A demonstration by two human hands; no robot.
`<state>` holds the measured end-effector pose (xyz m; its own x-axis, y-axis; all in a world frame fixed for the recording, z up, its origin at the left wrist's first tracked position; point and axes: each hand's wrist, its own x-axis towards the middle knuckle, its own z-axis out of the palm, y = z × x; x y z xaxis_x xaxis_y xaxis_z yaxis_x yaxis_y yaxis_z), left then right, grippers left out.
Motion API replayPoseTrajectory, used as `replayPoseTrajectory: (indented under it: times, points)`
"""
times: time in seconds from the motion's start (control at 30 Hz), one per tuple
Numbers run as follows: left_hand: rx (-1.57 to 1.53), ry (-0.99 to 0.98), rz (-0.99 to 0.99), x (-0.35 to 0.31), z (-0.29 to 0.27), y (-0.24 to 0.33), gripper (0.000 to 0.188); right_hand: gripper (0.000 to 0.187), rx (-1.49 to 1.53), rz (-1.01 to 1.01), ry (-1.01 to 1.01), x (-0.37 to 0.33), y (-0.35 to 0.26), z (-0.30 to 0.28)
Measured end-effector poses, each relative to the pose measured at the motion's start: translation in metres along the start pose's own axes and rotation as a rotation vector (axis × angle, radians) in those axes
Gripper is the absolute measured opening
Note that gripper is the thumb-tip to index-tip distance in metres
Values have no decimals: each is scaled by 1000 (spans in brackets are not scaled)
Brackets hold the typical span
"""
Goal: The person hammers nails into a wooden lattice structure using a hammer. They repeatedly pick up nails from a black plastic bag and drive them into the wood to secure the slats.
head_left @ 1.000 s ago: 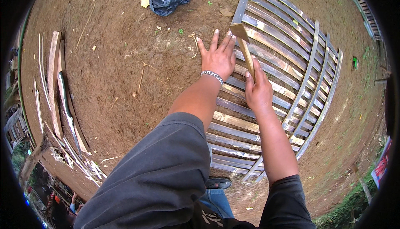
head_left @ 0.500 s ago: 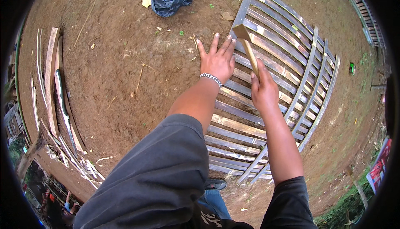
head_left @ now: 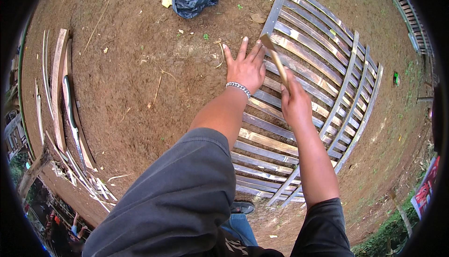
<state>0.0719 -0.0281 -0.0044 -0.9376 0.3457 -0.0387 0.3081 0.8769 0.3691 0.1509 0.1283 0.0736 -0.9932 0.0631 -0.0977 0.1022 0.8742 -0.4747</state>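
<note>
My right hand (head_left: 296,103) is closed round the wooden handle of a hammer (head_left: 279,65). The hammer's head is at the near edge strip of a slatted bamboo panel (head_left: 299,46), close to my left fingertips. With fingers spread, my left hand (head_left: 246,67) lies flat at the panel's left edge and wears a chain bracelet. It covers part of the edge strip, so I cannot make out a nail there. The panel lies on the ground, its split slats running side by side. Several crosswise strips (head_left: 347,81) lie over the slats on the right.
A black plastic bag (head_left: 180,5) of nails stands at the top on brown soil. To the left lie wooden strips (head_left: 58,88), a handsaw (head_left: 70,102) with a dark and pale handle, and thin offcuts (head_left: 96,189). Another slatted panel (head_left: 407,14) is at the upper right.
The hammer head has come down and swung slightly left, toward the panel's edge strip. My left hand stays in place. The view has shifted slightly.
</note>
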Motion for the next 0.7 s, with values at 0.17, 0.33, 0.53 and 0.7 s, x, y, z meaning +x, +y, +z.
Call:
replayPoseTrajectory:
  times: [0.17,0.33,0.53,0.7]
  points:
    - [-45,83,25,-2,7,-2,51,56,84,-36,136,2,-4,-1]
    - [-16,19,8,-1,4,1,51,54,39,34,45,6,-2,-4]
    - [-28,74,18,-2,5,-3,52,55,125,-20,121,1,-6,-7]
    - [-51,53,24,-2,4,-1,50,54,76,25,38,4,-2,-5]
